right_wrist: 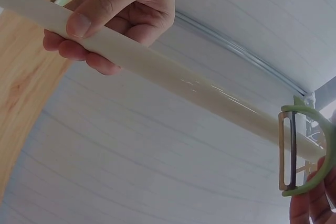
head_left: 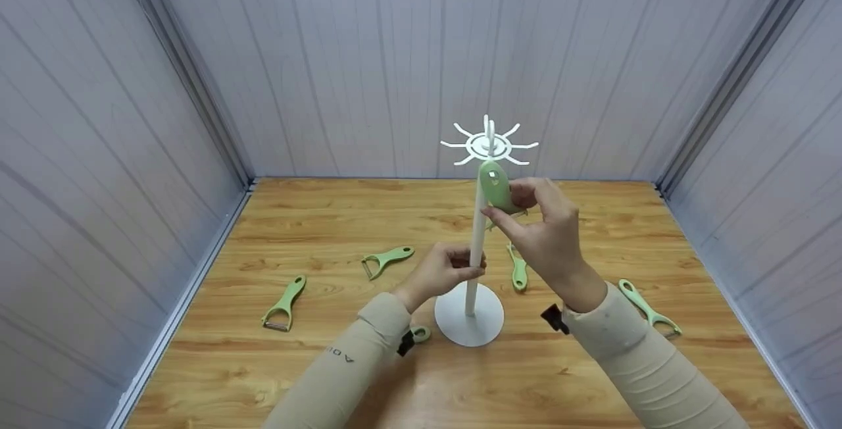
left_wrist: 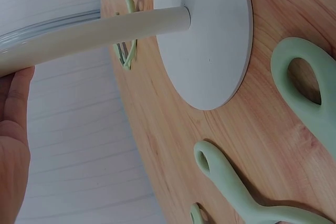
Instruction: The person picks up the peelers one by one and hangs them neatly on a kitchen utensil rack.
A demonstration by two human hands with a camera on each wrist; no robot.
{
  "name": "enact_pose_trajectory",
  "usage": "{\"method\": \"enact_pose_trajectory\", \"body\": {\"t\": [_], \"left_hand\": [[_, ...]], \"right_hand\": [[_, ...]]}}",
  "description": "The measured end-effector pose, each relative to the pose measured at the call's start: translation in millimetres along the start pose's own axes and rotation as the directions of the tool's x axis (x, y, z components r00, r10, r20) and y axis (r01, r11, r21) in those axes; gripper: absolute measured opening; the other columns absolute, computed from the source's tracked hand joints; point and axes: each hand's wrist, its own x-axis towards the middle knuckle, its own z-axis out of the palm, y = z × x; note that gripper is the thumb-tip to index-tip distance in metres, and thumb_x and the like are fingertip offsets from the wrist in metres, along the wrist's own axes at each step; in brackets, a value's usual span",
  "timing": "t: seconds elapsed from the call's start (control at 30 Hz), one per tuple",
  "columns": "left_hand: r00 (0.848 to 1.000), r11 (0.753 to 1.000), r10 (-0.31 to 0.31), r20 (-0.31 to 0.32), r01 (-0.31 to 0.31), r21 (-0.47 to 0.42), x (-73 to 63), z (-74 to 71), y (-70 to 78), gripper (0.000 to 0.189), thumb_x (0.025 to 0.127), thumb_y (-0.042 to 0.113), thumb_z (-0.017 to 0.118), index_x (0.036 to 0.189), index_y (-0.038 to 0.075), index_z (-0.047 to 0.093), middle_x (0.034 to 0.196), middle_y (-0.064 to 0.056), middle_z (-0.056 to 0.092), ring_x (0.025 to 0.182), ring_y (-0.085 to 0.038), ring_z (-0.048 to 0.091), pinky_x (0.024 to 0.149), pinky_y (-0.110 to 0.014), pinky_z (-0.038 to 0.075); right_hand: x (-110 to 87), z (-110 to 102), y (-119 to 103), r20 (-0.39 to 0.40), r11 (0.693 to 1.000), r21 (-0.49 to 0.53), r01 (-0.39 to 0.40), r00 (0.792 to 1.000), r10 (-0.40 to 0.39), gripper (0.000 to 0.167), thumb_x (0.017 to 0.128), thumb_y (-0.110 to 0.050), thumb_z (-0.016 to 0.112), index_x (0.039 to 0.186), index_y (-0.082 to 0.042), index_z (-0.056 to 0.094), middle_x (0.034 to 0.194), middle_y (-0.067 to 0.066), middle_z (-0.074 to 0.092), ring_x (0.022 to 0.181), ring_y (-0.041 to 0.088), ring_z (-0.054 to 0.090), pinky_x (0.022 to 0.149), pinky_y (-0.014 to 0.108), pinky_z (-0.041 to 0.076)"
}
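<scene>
A white stand has a round base (head_left: 454,324), an upright pole (head_left: 478,238) and a ring of curved hooks (head_left: 503,147) on top. My left hand (head_left: 435,276) grips the pole below its middle, with the thumb on the near side in the right wrist view. Just under the hooks, my right hand (head_left: 554,239) pinches a green peeler (head_left: 495,187) between thumb and fingers. Its handle end with the hole points up at the hooks and overlaps the pole top in the head view. The peeler's blade (right_wrist: 293,150) shows at the right edge of the right wrist view.
More green peelers lie on the wooden table (head_left: 316,218): one at the left (head_left: 286,302), one left of the pole (head_left: 389,260), one right of it (head_left: 519,272), one farther right (head_left: 648,307). Another peeler (head_left: 420,333) is partly hidden by my left wrist. Grey panel walls (head_left: 342,74) surround the table.
</scene>
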Motion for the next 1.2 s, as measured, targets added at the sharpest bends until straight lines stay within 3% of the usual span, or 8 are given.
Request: {"method": "enact_pose_trajectory", "body": {"t": [0.23, 0.53, 0.77, 1.2], "left_hand": [[1.0, 1.0, 0.003, 0.003, -0.003, -0.004, 0.7, -0.9, -1.1, 0.017, 0.099, 0.005, 0.079, 0.115, -0.001, 0.079, 0.11, -0.017, 0.081, 0.106, -0.024, 0.08, 0.095, -0.034, 0.066], [1.0, 1.0, -0.006, -0.008, 0.006, 0.007, 1.2, -1.1, -2.5, 0.015, 0.099, 0.006, 0.08, 0.113, 0.002, 0.081, 0.11, -0.015, 0.081, 0.105, -0.024, 0.08, 0.095, -0.034, 0.066], [1.0, 1.0, -0.009, -0.026, 0.01, 0.016, -1.5, 0.5, -2.0, 0.017, 0.099, 0.008, 0.08, 0.115, 0.002, 0.082, 0.111, -0.015, 0.082, 0.105, -0.025, 0.081, 0.095, -0.034, 0.066], [0.999, 0.999, -0.043, -0.014, 0.043, -0.002, -1.3, 1.1, -2.3, 0.02, 0.1, 0.009, 0.079, 0.119, 0.001, 0.081, 0.114, -0.019, 0.081, 0.109, -0.029, 0.08, 0.098, -0.038, 0.066]], "right_hand": [[0.6, -3, -2, 0.022, 1.0, -0.022, 0.008, 1.0, -0.008, 0.041, 0.074, 0.001, 0.099, 0.104, 0.005, 0.071, 0.087, 0.015, 0.071, 0.075, 0.023, 0.067, 0.077, 0.012, 0.052], [-1.5, -10, 2, -0.023, 1.0, -0.028, 0.008, 1.0, -0.008, 0.048, 0.068, 0.008, 0.099, 0.107, 0.007, 0.072, 0.084, 0.017, 0.071, 0.075, 0.026, 0.065, 0.081, 0.01, 0.051], [-9.9, -22, 13, -0.031, 0.999, -0.046, -0.005, 1.0, 0.003, 0.045, 0.072, 0.005, 0.097, 0.111, 0.006, 0.074, 0.084, 0.017, 0.071, 0.079, 0.012, 0.063, 0.081, 0.009, 0.051], [-21.8, -42, 34, -0.015, 0.988, -0.139, -0.065, 0.998, 0.064, 0.047, 0.072, 0.007, 0.096, 0.114, 0.005, 0.075, 0.085, 0.015, 0.072, 0.08, 0.01, 0.063, 0.077, 0.009, 0.05]]}}
